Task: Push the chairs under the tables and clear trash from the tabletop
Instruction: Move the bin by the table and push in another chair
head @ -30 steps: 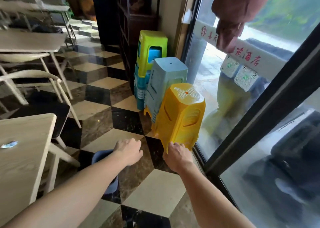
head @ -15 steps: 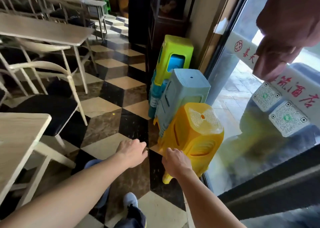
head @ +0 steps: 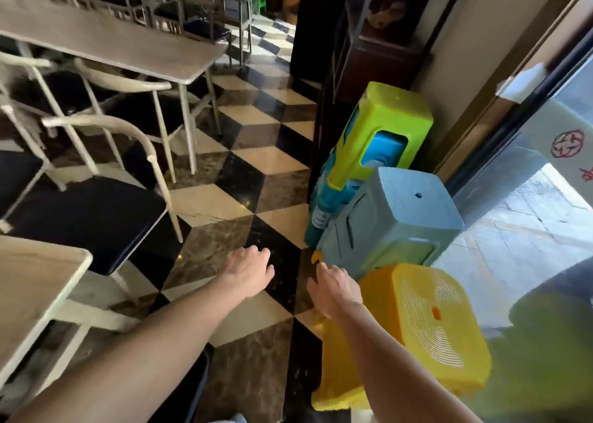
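Reaching forward over the checkered floor (head: 205,204), both bare arms extend toward a row of plastic stools set against the glass door (head: 526,230).

Writing: a white strip (head: 574,140) on the glass carries a red circular emblem and part of a red character at the frame edge; neither is legible. No other readable label shows.

Hands:
- The left hand (head: 248,273) hovers palm down above the floor, fingers loosely spread, holding nothing.
- The right hand (head: 335,289) lies just beside the upper left edge of the yellow stool (head: 433,326), fingers pointing forward. Whether it touches or grips the stool cannot be determined.

Stools: the yellow stool stands nearest, its perforated seat tilted toward the camera. A grey-blue stool (head: 398,220) stands directly beyond it, touching it or nearly so. Farther on, a lime-green stool (head: 391,120) tops a stack of blue stools (head: 324,210) beside a dark wooden cabinet (head: 378,47).

Task items: a chair (head: 86,210) with a black seat and white curved frame stands at left, beside the near table (head: 35,287), its seat not under the tabletop. A second table (head: 106,43) stands farther back with similar chairs tucked partly beneath it. The visible tabletop areas are motion-blurred.

Obstructions: the right forearm covers part of the yellow stool's left side.
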